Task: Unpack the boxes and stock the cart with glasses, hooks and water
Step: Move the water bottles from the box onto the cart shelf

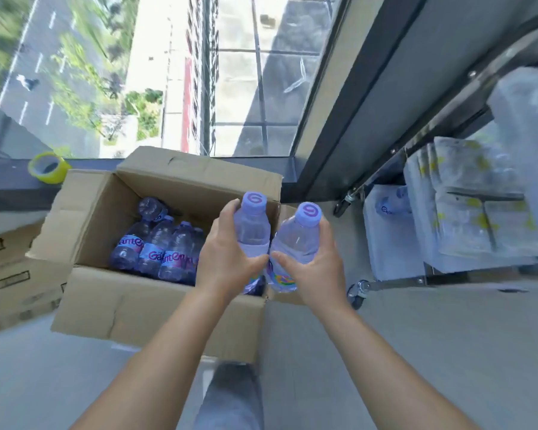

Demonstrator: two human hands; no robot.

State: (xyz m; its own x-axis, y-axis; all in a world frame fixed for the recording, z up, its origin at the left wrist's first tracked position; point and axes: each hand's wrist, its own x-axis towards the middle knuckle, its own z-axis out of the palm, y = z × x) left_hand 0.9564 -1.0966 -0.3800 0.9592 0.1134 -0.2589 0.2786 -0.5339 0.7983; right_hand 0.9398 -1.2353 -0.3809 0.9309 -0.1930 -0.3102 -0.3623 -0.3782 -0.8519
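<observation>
in the middle of the frame the left hand (pixel 227 259) grips one water bottle (pixel 251 225) and the right hand (pixel 316 265) grips another bottle (pixel 295 240), both above the open box (pixel 106 293).

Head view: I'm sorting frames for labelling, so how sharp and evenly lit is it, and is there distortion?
Head view: daylight through the window lights everything evenly; wide-angle bending skews the cart and window frame; the cart's wrapped packs look smeared, while the left hand, right hand and both bottle caps stay fairly sharp.
</observation>
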